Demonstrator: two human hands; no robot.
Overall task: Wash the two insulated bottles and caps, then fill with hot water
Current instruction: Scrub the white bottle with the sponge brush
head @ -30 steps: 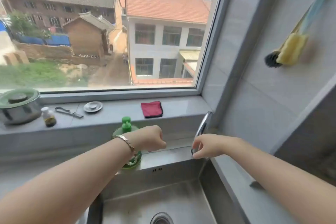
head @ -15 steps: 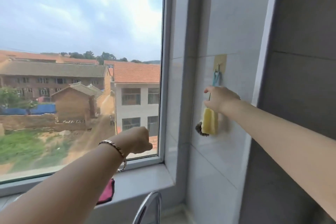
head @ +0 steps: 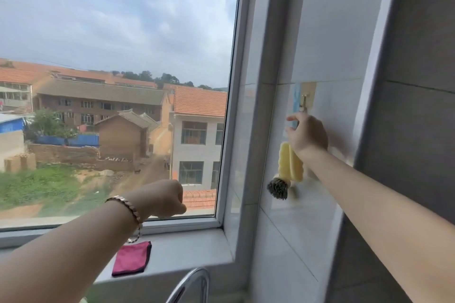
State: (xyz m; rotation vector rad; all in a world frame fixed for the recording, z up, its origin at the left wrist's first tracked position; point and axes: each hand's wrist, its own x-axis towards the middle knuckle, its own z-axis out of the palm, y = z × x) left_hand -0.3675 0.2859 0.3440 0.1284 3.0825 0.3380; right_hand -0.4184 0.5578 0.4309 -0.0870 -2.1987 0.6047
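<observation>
A bottle brush (head: 290,163) with a yellow sponge head, a dark bristle tip and a blue handle hangs against the tiled wall below a gold hook (head: 304,100). My right hand (head: 307,134) is raised to it and grips the handle just under the hook. My left hand (head: 161,198) hovers in front of the window as a closed fist holding nothing, a bracelet on its wrist. No insulated bottles or caps are in view.
A red cloth (head: 133,258) lies on the window sill (head: 187,251). The chrome faucet arch (head: 190,284) rises at the bottom centre. A grey cabinet side (head: 418,81) stands close on the right of the tiled wall.
My right hand left the faucet at the sink and rose to the hanging brush, which it now grips. The view swung up from the sink. The left hand lifted along.
</observation>
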